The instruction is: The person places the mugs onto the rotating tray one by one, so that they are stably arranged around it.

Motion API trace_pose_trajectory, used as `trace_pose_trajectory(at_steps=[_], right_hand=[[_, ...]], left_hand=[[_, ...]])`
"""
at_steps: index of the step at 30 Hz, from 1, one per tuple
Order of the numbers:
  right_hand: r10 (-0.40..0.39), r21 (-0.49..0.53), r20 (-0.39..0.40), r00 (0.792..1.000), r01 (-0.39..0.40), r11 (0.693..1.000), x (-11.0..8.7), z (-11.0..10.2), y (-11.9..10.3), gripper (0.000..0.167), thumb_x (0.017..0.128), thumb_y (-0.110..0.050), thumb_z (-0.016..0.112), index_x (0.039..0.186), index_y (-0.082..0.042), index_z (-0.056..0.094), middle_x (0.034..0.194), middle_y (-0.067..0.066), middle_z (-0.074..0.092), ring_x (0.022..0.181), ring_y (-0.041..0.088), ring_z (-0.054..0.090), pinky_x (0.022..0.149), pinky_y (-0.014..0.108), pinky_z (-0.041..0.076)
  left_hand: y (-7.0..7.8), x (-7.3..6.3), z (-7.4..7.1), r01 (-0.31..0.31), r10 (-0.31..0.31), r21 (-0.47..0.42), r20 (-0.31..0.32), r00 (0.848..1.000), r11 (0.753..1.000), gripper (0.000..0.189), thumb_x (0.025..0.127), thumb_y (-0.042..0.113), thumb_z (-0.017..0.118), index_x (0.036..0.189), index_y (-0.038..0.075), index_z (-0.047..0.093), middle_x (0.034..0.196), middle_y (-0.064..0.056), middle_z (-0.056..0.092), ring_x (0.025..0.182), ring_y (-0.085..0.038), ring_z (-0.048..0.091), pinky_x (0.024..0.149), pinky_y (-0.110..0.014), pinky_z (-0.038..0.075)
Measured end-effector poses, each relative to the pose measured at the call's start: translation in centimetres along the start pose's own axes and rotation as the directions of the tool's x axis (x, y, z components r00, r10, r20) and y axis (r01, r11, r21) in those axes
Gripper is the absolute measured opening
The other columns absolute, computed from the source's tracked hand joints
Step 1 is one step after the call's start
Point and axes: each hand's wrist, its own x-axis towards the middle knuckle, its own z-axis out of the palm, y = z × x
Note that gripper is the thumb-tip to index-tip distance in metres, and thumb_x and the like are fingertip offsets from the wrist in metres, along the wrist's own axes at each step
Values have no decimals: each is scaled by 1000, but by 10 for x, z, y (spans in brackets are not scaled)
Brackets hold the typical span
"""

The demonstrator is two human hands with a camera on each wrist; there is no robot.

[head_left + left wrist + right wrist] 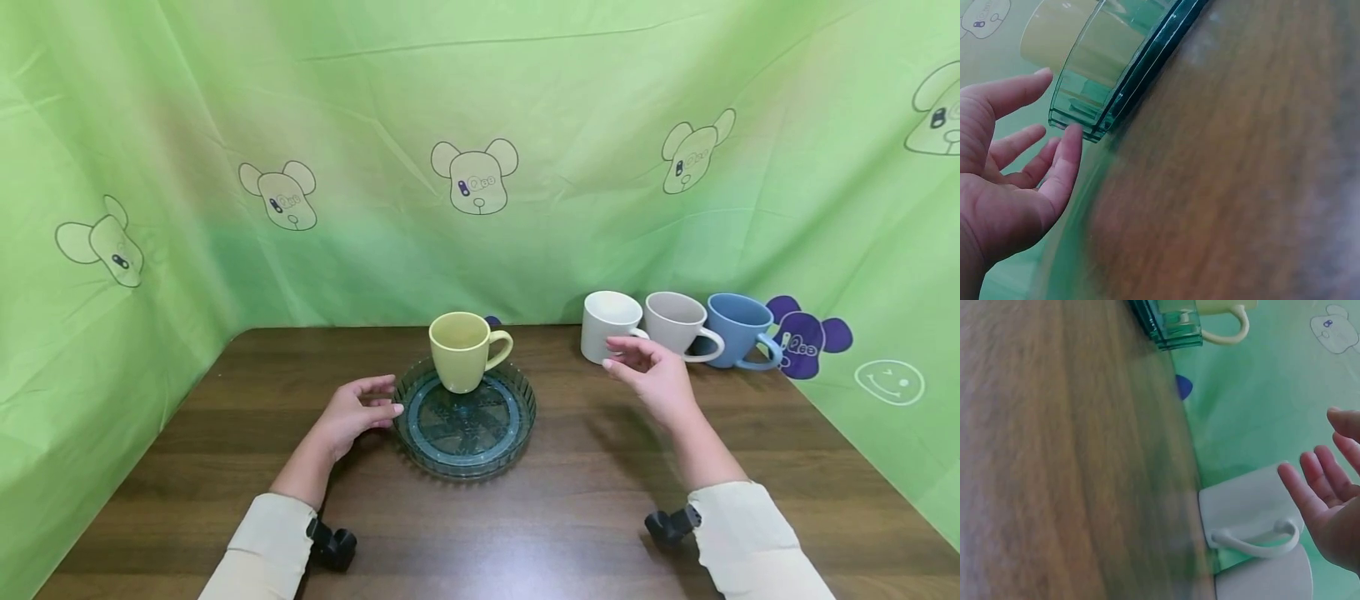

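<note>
A yellow mug (459, 360) stands upright inside a round, ribbed, clear green-blue tray (462, 433), toward its back, handle to the right. At the tray's left rim is my left hand (358, 414), its fingers loosely bent and apart; whether a fingertip touches the rim I cannot tell. The left wrist view shows the hand (1016, 162) beside the tray wall (1079, 97). My right hand (656, 379) hovers in front of a white mug (600, 329), partly covering its handle, with nothing in its fingers. In the right wrist view, the white mug (1244, 503) lies beyond the fingertips.
Right of the white mug stand a pale grey mug (671, 321) and a blue mug (735, 329), in a row near the back edge. All stand on a brown wooden table (555, 517). A green printed cloth (360, 242) hangs behind and on both sides.
</note>
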Motion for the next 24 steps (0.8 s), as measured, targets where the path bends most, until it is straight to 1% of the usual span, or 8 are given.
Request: trace_pose_trajectory(at_steps=[4,7,10,13,16,20,24], right_hand=[[2,4,-48,999,-2,1000,0,-5,5,37,85,1,72,118,15,60,86,-14,68,81,0,63,70,12,54],[2,7,-69,998,-2,1000,0,-8,7,36,85,2,72,117,15,61,86,-11,69,80,0,63,71,11,53],[10,19,-83,997,-9,1000,0,-11,9,33,84,4,72,114,12,63,86,-10,70,80,0,64,70,10,52],[21,35,-92,996,-18,999,1,-15,12,30,83,5,72,112,9,66,85,-13,70,80,-1,64,70,10,52],[18,46,-101,995,-13,999,3,-18,15,30,83,6,73,112,8,67,86,-16,70,80,0,64,69,10,52],[0,60,-108,994,7,998,3,-22,16,32,82,7,73,113,9,66,86,-16,70,81,1,65,69,10,53],[-13,81,-120,993,22,996,3,-27,17,32,81,7,73,112,7,67,84,-13,70,80,1,65,70,10,53]], left_hand=[[1,4,-2,-31,31,24,-18,999,999,55,87,1,70,138,-4,50,132,-23,52,108,-25,55,78,-29,57],[1,8,-3,-43,43,19,-28,999,999,52,87,1,71,136,-4,52,131,-23,53,107,-23,56,79,-29,57],[0,12,-3,-52,52,7,-24,998,999,48,88,2,70,133,-6,54,132,-24,53,104,-21,58,81,-29,57],[0,15,-3,-39,39,-22,-27,999,999,46,89,1,68,132,-7,54,134,-24,52,100,-16,60,83,-28,57],[0,18,-3,-25,24,-43,-25,999,999,46,91,2,66,134,-6,52,136,-23,50,98,-12,61,83,-26,56],[0,21,-3,-11,11,-54,-13,1000,998,47,91,2,65,136,-5,51,138,-22,49,99,-13,61,84,-26,56],[-1,25,-3,-7,8,-47,6,1000,999,47,91,0,64,136,-5,51,138,-23,49,102,-16,60,86,-28,55]])
